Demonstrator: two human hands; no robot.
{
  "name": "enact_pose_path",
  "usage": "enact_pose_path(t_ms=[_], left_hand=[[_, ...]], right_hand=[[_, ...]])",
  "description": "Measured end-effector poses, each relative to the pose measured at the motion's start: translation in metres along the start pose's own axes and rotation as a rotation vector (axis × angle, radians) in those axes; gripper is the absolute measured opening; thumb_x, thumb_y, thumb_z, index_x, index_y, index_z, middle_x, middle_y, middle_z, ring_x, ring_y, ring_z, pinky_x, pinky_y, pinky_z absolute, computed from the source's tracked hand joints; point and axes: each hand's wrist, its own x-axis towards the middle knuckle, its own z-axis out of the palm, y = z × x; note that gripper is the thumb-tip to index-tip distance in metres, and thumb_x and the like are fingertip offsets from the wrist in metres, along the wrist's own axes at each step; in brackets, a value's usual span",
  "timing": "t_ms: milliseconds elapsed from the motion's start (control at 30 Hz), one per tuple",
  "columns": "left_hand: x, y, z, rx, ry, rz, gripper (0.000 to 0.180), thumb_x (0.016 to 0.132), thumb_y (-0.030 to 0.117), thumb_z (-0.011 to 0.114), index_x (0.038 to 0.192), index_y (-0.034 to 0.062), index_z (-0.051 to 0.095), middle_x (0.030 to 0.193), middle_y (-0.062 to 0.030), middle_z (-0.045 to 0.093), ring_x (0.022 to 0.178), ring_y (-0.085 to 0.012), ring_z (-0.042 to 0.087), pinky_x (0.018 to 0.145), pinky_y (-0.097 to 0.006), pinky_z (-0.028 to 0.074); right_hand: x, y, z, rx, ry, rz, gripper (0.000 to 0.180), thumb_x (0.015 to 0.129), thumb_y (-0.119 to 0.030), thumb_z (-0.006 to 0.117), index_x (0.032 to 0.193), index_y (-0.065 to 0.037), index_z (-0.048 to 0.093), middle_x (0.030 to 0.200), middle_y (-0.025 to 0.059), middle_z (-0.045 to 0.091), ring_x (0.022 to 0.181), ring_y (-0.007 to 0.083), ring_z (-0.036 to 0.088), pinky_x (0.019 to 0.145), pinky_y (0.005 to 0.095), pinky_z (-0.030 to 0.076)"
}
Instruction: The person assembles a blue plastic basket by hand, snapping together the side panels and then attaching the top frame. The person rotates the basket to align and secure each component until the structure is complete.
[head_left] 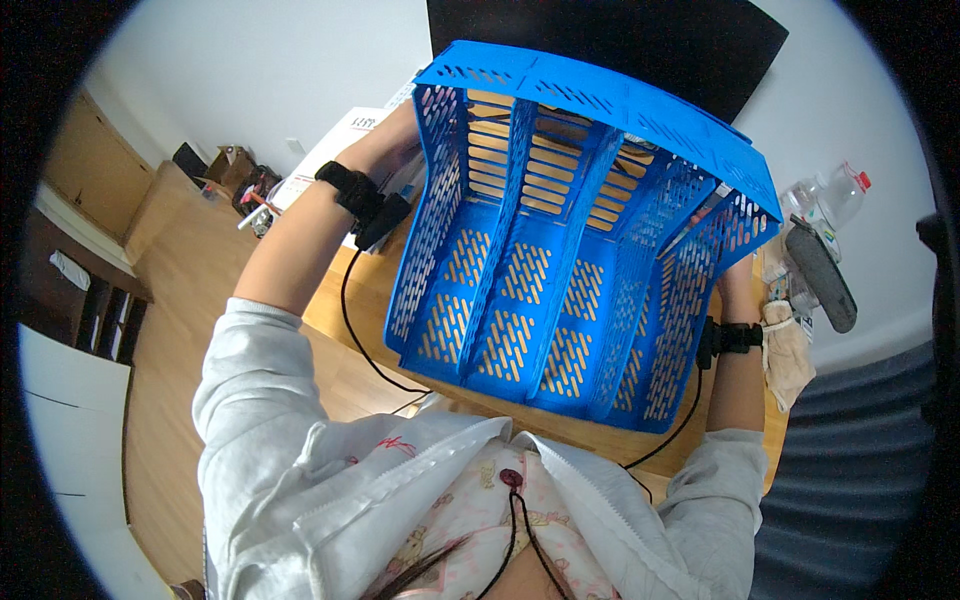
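A blue plastic file rack [515,340] with slotted walls and several upright compartments is in front of me, over the wooden table, turned at an angle. Nothing lies in its compartments. My left hand [402,132] grips its far left side; the fingers are hidden behind the slotted wall. On the right side, my right hand [738,278] holds the rack from outside, mostly covered by the side panel. Each wrist wears a black strap with a small device and a cable.
Behind the rack stands a large black screen [600,30]. Papers [345,135] lie at the table's left. Clear plastic bottles [835,200], a dark grey case [820,275] and a beige cloth [787,355] crowd its right edge. Dark blue fabric [850,450] hangs at the lower right.
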Motion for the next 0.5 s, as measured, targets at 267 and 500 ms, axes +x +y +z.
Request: enact_pose_path(t_ms=[267,500], left_hand=[[0.009,-0.008,-0.006,0.02,-0.039,0.009,0.049,0.089,0.038,0.049,0.116,-0.0032,0.049,0.11,-0.0195,0.054,0.108,-0.0269,0.05,0.091,-0.039,0.041],[0.015,-0.015,-0.009,0.024,-0.062,0.001,0.048,0.089,0.037,0.049,0.116,-0.0031,0.048,0.11,-0.0194,0.053,0.108,-0.0266,0.05,0.091,-0.039,0.042]], right_hand=[[0.01,-0.003,-0.005,0.201,0.172,-0.019,0.028,0.093,-0.028,0.042,0.103,-0.004,0.052,0.092,0.0112,0.06,0.078,0.0204,0.059,0.069,0.0308,0.05],[-0.006,0.006,-0.005,0.096,-0.18,0.03,0.025,0.092,-0.023,0.043,0.093,-0.003,0.057,0.086,0.0108,0.062,0.075,0.0188,0.059,0.065,0.0296,0.049]])
